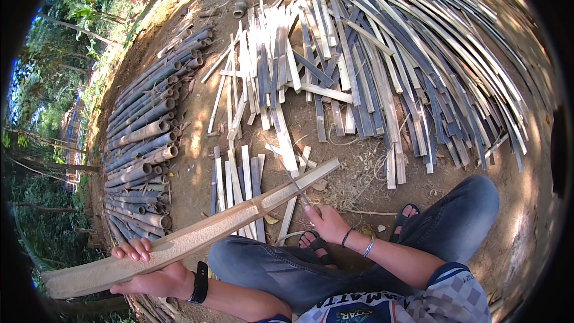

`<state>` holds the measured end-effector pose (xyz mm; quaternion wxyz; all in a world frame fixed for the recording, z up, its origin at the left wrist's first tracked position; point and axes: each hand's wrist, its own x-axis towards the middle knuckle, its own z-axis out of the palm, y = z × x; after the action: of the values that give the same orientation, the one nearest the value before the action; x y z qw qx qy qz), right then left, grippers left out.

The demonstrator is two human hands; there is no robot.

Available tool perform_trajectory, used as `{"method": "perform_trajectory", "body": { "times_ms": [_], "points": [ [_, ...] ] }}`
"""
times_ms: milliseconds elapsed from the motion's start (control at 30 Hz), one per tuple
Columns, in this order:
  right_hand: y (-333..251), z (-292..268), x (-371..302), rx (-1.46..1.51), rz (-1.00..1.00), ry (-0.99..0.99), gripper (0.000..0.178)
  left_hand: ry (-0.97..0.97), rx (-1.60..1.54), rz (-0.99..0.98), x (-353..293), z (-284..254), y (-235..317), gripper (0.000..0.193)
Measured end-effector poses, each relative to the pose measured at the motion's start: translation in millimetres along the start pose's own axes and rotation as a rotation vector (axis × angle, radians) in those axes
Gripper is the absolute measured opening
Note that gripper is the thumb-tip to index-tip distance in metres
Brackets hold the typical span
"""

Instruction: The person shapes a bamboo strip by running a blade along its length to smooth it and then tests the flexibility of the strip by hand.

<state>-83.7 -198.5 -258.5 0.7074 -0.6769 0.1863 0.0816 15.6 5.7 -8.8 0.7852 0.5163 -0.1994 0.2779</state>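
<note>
A long split bamboo length (203,234) slants from the lower left up to the middle, its pale hollow inside facing up and a node ridge partway along. My left hand (156,273) is closed around it near its lower left end, fingers over the far edge and thumb along the near edge. In my right hand (329,224) is a knife (291,177), its thin blade lying across the bamboo near the upper right end. The fingers wrap the handle and hide most of it. Whether the blade has bitten into the bamboo, I cannot tell.
Dark bamboo poles (143,137) lie stacked on the left. Split strips (365,78) spread over the ground ahead and to the right, with a few shorter strips (244,176) nearer me. My bent legs and sandals (320,245) are close below the work. Shavings (359,182) litter the dirt.
</note>
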Motion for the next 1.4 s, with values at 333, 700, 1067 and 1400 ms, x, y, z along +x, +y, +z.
{"method": "perform_trajectory", "body": {
  "times_ms": [333,700,1067,1400],
  "points": [
    [11.3,-0.8,3.1,-0.113,-0.085,0.089,0.051,-0.005,-0.006,-0.002,0.4,2.1,0.5,0.067],
    [20.9,0.5,10.9,-0.186,-0.001,0.11,0.053,0.027,-0.013,-0.007,-0.3,6.5,-1.6,0.068],
    [44.4,-5.9,19.4,-0.124,0.109,0.094,0.056,0.047,0.039,0.0,-0.6,4.7,-1.0,0.068],
    [33.6,-8.8,14.3,-0.134,0.111,0.067,0.057,0.057,0.034,0.003,2.6,-4.0,-3.2,0.068]
  ]
}}
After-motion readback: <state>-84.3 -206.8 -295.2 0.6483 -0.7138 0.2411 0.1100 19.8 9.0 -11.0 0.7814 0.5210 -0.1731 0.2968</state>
